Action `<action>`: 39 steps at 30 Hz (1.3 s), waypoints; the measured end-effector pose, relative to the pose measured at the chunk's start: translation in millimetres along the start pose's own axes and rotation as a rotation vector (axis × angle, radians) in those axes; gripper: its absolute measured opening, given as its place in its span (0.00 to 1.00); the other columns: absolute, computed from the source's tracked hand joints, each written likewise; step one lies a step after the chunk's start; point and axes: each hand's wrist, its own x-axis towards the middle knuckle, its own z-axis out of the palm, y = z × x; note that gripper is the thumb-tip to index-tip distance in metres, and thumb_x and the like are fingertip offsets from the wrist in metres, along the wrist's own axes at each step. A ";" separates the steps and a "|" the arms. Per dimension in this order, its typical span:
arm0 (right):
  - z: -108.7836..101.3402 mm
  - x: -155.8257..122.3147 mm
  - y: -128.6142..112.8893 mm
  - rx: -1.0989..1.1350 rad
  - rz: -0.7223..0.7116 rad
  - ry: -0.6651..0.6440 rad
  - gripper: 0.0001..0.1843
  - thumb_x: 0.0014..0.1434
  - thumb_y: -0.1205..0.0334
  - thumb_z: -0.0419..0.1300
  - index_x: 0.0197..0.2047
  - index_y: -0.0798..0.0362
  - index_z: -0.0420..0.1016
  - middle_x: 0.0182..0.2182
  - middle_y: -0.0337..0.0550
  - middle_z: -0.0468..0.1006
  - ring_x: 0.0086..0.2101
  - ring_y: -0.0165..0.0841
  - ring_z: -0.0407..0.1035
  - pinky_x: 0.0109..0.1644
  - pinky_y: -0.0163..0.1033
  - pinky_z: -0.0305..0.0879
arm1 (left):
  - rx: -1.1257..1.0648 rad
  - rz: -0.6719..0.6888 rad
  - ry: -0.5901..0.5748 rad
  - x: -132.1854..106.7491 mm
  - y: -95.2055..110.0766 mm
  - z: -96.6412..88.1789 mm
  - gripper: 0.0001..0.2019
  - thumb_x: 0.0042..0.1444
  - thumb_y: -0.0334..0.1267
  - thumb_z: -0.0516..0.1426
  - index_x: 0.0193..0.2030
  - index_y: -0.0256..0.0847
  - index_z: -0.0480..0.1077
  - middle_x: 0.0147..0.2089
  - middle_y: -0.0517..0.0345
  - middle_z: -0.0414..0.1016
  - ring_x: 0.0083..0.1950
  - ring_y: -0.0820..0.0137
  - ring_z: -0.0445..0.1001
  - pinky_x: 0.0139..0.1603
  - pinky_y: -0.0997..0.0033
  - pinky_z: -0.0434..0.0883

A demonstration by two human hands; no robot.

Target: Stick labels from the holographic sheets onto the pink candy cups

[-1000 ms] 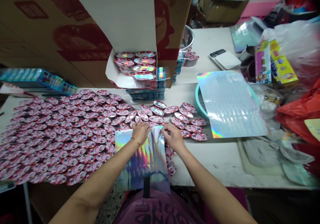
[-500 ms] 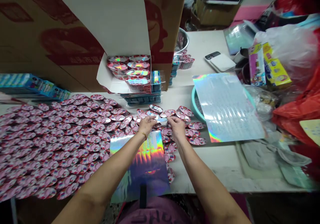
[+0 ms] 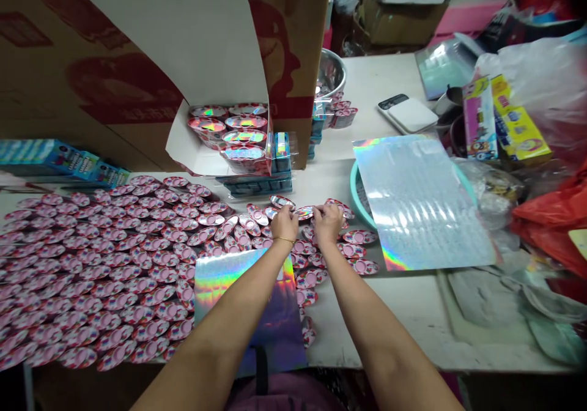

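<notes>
- Bench (image 3: 403, 313): pale, running under and in front of the teal basin (image 3: 356, 202), the landmark here.
- Printed carton (image 3: 293, 74): left of and behind the basin, likely to block any reach straight back.
- Iridescent sheets: one (image 3: 422, 203) lies across the basin; the other (image 3: 219, 274) lies left of it and nearer the person, partly under the left forearm. Both look thin, slick and easily creased; best lifted by an edge.
- White open box (image 3: 205, 160): left of the basin, holding shiny-topped packs.
- Left hand (image 3: 283, 222) and right hand (image 3: 328, 222): left of the basin, fingers bunched narrow at opposite ends of one oval pack; whether they grip it, I cannot tell.
- Oval pack (image 3: 304, 213): left of the basin, between the hands, shiny on top. Probably light, fairly stiff-walled, smooth and easily dented; best held by its curved sides. Neighbouring packs (image 3: 137, 258), crowded farther left of the basin, could be knocked.
</notes>
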 end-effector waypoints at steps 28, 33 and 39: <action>-13.3 18.7 -11.4 -0.234 0.003 -0.155 0.10 0.50 0.56 0.58 0.32 0.54 0.72 0.35 0.48 0.72 0.39 0.40 0.59 0.42 0.42 0.47 | 0.141 0.169 -0.014 -13.7 -14.8 -40.3 0.09 0.52 0.41 0.53 0.36 0.40 0.69 0.35 0.54 0.71 0.39 0.68 0.69 0.39 0.71 0.64; -22.0 -0.8 -15.0 -0.015 -0.310 -0.225 0.10 0.55 0.59 0.55 0.38 0.53 0.72 0.36 0.44 0.71 0.38 0.35 0.62 0.41 0.38 0.51 | 0.241 0.342 -0.229 -30.2 -73.7 -89.1 0.14 0.44 0.48 0.59 0.36 0.43 0.72 0.36 0.56 0.70 0.43 0.65 0.66 0.44 0.69 0.61; -12.3 -73.0 -33.7 -0.038 -0.776 -0.451 0.09 0.55 0.59 0.57 0.40 0.46 0.73 0.35 0.42 0.71 0.37 0.35 0.61 0.38 0.39 0.52 | 0.329 0.257 -0.258 -50.4 -108.5 -86.0 0.10 0.42 0.42 0.61 0.32 0.43 0.71 0.40 0.56 0.67 0.45 0.62 0.63 0.44 0.64 0.58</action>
